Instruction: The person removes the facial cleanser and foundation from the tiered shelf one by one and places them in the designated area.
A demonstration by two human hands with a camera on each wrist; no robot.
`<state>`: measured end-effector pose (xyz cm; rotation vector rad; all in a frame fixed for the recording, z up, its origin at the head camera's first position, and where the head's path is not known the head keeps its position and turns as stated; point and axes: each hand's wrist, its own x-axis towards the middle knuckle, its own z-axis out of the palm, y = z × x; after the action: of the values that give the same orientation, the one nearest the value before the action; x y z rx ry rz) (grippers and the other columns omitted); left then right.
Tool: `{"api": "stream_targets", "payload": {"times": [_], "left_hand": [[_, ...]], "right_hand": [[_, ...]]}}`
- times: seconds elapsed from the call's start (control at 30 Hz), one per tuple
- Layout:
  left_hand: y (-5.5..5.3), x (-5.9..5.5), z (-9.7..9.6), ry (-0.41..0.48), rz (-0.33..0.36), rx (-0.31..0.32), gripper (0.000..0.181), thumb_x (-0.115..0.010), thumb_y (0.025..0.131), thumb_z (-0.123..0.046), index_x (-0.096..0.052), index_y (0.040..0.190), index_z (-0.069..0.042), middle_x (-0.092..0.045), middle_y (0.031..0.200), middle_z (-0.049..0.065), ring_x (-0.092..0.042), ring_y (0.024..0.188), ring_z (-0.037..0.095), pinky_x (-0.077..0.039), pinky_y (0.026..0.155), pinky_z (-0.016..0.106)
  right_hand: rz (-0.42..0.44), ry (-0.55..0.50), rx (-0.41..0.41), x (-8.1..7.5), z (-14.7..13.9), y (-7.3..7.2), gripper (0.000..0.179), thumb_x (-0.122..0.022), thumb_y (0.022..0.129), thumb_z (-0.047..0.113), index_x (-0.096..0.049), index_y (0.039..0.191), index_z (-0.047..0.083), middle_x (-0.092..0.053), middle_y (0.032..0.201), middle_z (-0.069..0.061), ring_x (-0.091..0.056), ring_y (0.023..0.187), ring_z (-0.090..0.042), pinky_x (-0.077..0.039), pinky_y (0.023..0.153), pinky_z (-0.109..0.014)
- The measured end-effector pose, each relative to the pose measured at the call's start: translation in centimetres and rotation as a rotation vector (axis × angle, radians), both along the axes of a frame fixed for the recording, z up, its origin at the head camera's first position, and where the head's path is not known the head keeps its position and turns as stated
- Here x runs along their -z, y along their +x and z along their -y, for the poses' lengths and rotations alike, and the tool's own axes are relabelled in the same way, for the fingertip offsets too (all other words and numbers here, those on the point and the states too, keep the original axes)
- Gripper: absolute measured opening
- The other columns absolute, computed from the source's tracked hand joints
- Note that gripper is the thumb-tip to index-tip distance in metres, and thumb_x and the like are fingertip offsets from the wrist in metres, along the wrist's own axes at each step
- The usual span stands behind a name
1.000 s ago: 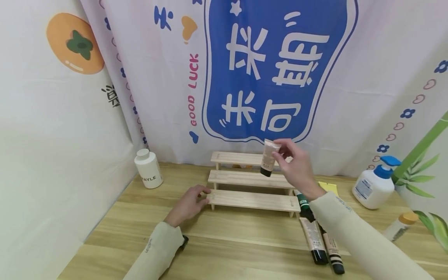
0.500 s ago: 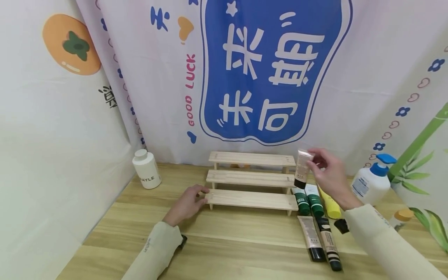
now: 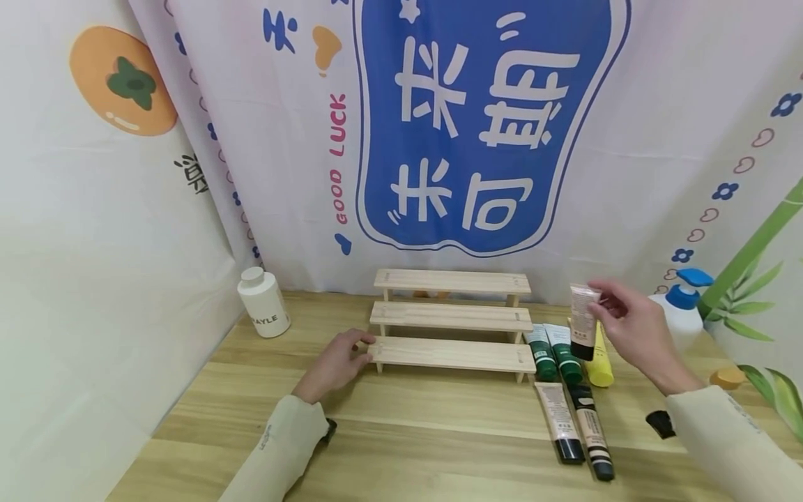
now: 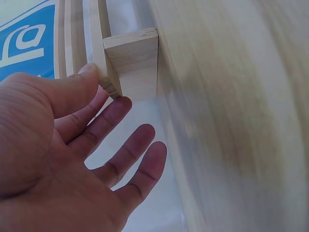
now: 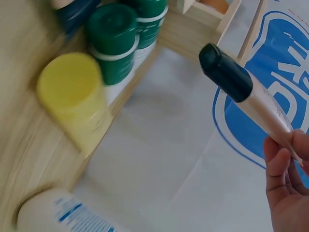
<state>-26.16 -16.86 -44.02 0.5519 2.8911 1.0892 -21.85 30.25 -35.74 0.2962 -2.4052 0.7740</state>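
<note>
My right hand (image 3: 635, 326) pinches a small beige tube with a black cap (image 3: 583, 317) by its flat end, cap pointing down, above the table. In the right wrist view the tube (image 5: 268, 116) hangs between thumb and fingers. My left hand (image 3: 334, 364) is at the left end of a three-tier wooden rack (image 3: 448, 354). Its thumb and index finger pinch the lowest board's end (image 4: 99, 43), while the other fingers (image 4: 152, 164) stand away from it. Below the held tube lie a yellow tube (image 3: 601, 366) and two green-capped tubes (image 3: 567, 359), beside the rack's right end.
Another beige tube (image 3: 557, 418) and a black-and-beige tube (image 3: 592, 436) lie in front of the green-capped ones. A white pump bottle (image 3: 680, 314) and an orange cap (image 3: 728, 378) are partly behind the right arm. A white bottle (image 3: 265, 307) stands at the back left.
My right hand has carried the beige tube from in front of the rack's upper tiers rightward and down, over the tubes beside it. My left hand has stayed at the rack's end.
</note>
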Motion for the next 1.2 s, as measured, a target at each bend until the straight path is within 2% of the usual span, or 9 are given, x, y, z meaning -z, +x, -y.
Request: {"api": "stream_targets", "payload": {"times": [0.23, 0.37, 0.57, 0.8, 0.97, 1.2], "left_hand": [[0.0, 0.1, 0.0, 0.0, -0.008, -0.001, 0.028, -0.064, 0.091, -0.01, -0.061, 0.119, -0.01, -0.056, 0.122, 0.006, -0.053, 0.109, 0.029, -0.047, 0.088, 0.044], [0.1, 0.1, 0.0, -0.002, -0.008, 0.002, 0.028, -0.063, 0.092, -0.01, -0.061, 0.119, -0.01, -0.056, 0.121, 0.006, -0.053, 0.109, 0.029, -0.047, 0.088, 0.043], [0.2, 0.0, 0.0, 0.0, -0.005, -0.001, 0.027, -0.063, 0.092, -0.01, -0.061, 0.119, -0.01, -0.056, 0.121, 0.007, -0.053, 0.108, 0.029, -0.047, 0.087, 0.044], [0.2, 0.0, 0.0, 0.005, -0.005, -0.001, 0.028, -0.063, 0.092, -0.01, -0.06, 0.12, -0.01, -0.055, 0.124, 0.007, -0.053, 0.11, 0.029, -0.046, 0.089, 0.044], [0.2, -0.1, -0.1, 0.004, 0.003, -0.006, 0.028, -0.063, 0.092, -0.011, -0.06, 0.12, -0.011, -0.055, 0.125, 0.007, -0.052, 0.111, 0.029, -0.047, 0.089, 0.044], [0.2, -0.1, -0.1, -0.004, -0.002, -0.005, 0.028, -0.062, 0.093, -0.011, -0.06, 0.121, -0.01, -0.055, 0.125, 0.008, -0.052, 0.11, 0.029, -0.046, 0.089, 0.044]], "right_hand": [[0.054, 0.085, 0.005, 1.0, -1.9, 2.4, 0.032, -0.069, 0.082, -0.005, -0.063, 0.112, 0.003, -0.06, 0.083, -0.007, -0.053, 0.068, -0.017, -0.045, 0.051, -0.017], [0.058, 0.128, -0.04, 1.5, -2.6, 3.5, 0.032, -0.072, 0.077, -0.007, -0.063, 0.106, 0.003, -0.059, 0.078, -0.002, -0.053, 0.062, -0.012, -0.046, 0.049, -0.019], [0.265, 0.194, -0.093, 2.2, -3.4, 4.6, 0.03, -0.074, 0.076, -0.003, -0.064, 0.104, 0.004, -0.059, 0.078, 0.002, -0.054, 0.065, -0.009, -0.049, 0.053, -0.021], [0.535, 0.171, -0.115, 4.0, -4.2, 5.4, 0.024, -0.07, 0.078, -0.003, -0.061, 0.099, 0.005, -0.057, 0.078, 0.001, -0.053, 0.066, -0.012, -0.049, 0.054, -0.023], [0.632, 0.169, -0.127, 5.6, -5.1, 5.6, 0.024, -0.069, 0.077, -0.005, -0.057, 0.095, 0.006, -0.056, 0.077, 0.001, -0.053, 0.066, -0.012, -0.048, 0.053, -0.024], [0.662, 0.171, -0.088, 6.8, -5.5, 4.8, 0.024, -0.071, 0.077, -0.004, -0.056, 0.094, 0.004, -0.058, 0.079, -0.002, -0.056, 0.072, -0.015, -0.05, 0.058, -0.029]]}}
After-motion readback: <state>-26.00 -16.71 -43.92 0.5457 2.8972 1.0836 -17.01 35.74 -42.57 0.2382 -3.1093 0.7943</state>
